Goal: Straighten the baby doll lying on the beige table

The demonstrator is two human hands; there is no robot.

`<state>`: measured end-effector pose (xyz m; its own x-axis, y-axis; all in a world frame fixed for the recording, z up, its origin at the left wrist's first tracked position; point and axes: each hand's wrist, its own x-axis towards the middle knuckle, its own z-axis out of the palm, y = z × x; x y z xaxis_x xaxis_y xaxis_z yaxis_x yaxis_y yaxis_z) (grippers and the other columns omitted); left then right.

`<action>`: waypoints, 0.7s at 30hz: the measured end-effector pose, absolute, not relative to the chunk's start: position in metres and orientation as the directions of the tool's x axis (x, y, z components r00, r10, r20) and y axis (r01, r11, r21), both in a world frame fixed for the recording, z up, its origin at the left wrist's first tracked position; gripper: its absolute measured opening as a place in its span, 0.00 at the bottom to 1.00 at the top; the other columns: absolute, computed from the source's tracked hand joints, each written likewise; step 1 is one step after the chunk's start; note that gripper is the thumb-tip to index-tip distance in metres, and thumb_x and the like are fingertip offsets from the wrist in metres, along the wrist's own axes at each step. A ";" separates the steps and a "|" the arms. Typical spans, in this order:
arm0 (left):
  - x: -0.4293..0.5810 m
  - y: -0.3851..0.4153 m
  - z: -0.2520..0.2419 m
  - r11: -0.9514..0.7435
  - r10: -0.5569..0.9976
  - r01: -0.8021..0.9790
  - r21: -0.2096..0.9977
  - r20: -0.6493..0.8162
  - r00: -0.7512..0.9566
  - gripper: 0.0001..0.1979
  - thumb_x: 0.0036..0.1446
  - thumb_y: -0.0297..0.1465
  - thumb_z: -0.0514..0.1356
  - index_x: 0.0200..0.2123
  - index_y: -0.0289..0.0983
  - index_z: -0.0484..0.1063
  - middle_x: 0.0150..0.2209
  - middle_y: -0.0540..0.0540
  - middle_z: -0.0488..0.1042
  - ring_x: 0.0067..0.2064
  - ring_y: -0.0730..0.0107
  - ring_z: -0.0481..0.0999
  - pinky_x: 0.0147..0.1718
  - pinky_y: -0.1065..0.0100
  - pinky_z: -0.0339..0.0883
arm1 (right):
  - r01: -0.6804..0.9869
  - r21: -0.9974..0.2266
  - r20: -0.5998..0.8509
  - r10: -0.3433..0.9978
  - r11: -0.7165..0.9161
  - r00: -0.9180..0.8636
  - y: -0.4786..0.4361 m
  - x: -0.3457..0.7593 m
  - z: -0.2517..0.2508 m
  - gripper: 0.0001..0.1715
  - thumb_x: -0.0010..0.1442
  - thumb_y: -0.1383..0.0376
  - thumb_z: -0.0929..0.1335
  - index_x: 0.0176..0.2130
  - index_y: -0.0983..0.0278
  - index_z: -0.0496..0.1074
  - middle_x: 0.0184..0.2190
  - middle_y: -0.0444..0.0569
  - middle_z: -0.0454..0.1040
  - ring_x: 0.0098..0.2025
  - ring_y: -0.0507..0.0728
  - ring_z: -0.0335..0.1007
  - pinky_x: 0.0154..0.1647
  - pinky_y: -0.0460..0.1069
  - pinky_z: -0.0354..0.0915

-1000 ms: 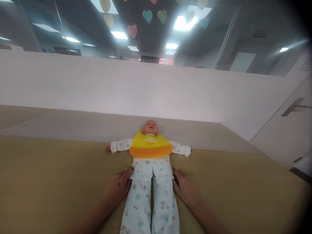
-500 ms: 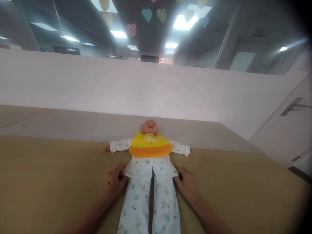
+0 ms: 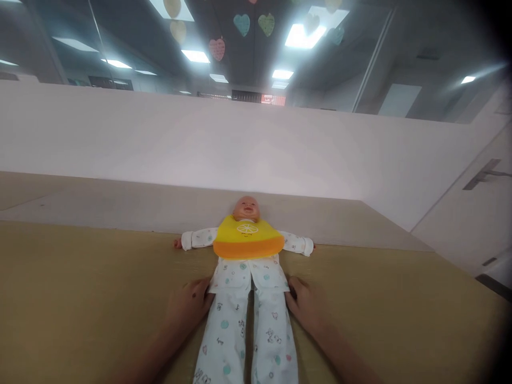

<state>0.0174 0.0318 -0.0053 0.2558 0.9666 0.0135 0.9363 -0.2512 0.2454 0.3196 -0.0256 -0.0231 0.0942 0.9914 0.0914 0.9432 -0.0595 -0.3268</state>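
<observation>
A baby doll (image 3: pixel 246 209) lies on its back with its arms spread wide. Over its chest is a yellow and orange bib (image 3: pixel 248 242) with a white citrus slice and a smiling face. Below the bib shows a white patterned shirt (image 3: pixel 234 274), its front edges parting at the middle. White patterned pants (image 3: pixel 228 325) cover the legs, which run out of the picture at the bottom. My left hand (image 3: pixel 191 301) is closed at the shirt's left hem corner, fingertips partly hidden. At the right hem corner my right hand (image 3: pixel 303 301) pinches the cloth between thumb and fingers.
The doll lies on a wood-coloured table (image 3: pixel 100 288), its head on a paler strip (image 3: pixel 312 216) at the back. A white wall (image 3: pixel 240 144) rises behind, with glass and paper hearts (image 3: pixel 241 24) above. A door handle (image 3: pixel 482 173) is at the right.
Both hem corners of the shirt have come inward, so the hem lies narrower and flatter. My left hand has shifted slightly right and turned; my right hand has barely moved.
</observation>
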 end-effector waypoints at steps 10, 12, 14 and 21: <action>0.022 0.026 0.000 -0.342 0.936 0.921 0.188 -0.023 0.352 0.20 0.63 0.33 0.45 0.41 0.40 0.78 0.42 0.39 0.80 0.44 0.45 0.78 0.38 0.55 0.64 | 0.934 -0.343 0.079 0.994 0.099 -0.077 -0.031 0.321 -0.018 0.15 0.64 0.67 0.58 0.41 0.64 0.72 0.41 0.51 0.77 0.41 0.59 0.73 0.37 0.49 0.58; 0.019 0.027 -0.001 -0.349 0.933 0.915 0.200 -0.015 0.359 0.20 0.63 0.34 0.46 0.40 0.40 0.78 0.41 0.40 0.81 0.43 0.45 0.78 0.37 0.56 0.63 | 0.926 -0.361 0.084 0.993 0.107 -0.082 -0.032 0.324 -0.018 0.15 0.64 0.66 0.58 0.38 0.64 0.71 0.40 0.51 0.77 0.39 0.58 0.73 0.36 0.48 0.58; 0.015 0.029 -0.002 -0.367 0.926 0.906 0.210 -0.004 0.377 0.19 0.63 0.35 0.46 0.38 0.39 0.77 0.39 0.40 0.80 0.42 0.47 0.78 0.36 0.58 0.62 | 0.923 -0.368 0.087 0.993 0.110 -0.084 -0.032 0.326 -0.019 0.14 0.64 0.65 0.57 0.36 0.64 0.70 0.38 0.51 0.76 0.37 0.58 0.72 0.35 0.48 0.57; -0.004 0.039 0.004 -0.369 0.894 0.743 0.559 -0.004 0.447 0.09 0.48 0.36 0.54 0.21 0.39 0.64 0.26 0.46 0.70 0.33 0.60 0.69 0.34 0.64 0.57 | 0.744 -0.663 0.051 0.996 0.084 -0.067 -0.029 0.342 -0.016 0.10 0.58 0.65 0.61 0.26 0.63 0.63 0.26 0.45 0.71 0.31 0.53 0.64 0.33 0.47 0.55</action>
